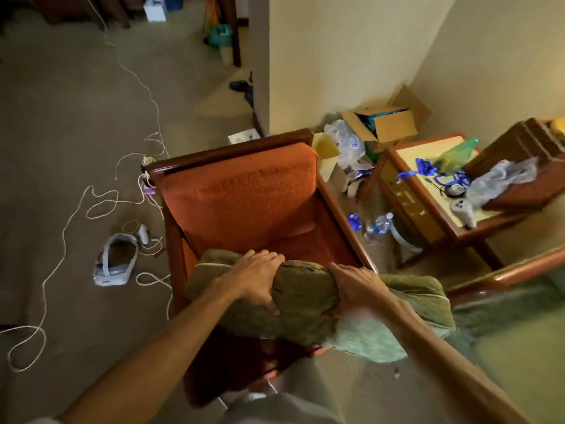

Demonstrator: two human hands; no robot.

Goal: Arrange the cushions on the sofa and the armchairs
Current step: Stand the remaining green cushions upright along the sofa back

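Note:
I hold an olive-green cushion [305, 301] in front of me, over the front edge of a wooden armchair [244, 191] with orange upholstery. My left hand [253, 280] grips the cushion's left part from above. My right hand [357, 289] grips it just right of the middle. The cushion is bunched between my hands, and its paler green underside hangs down at the lower right. The armchair's orange back cushion stands upright and its seat is bare. A green sofa [519, 325] with a wooden arm shows at the right edge.
A white headset [114, 261] and long white cords [61, 240] lie on the carpet left of the armchair. To the right stands a wooden side table [434, 191] with clutter, plastic bottles [379, 226] beside it, and a cardboard box [385, 120] and bags by the wall.

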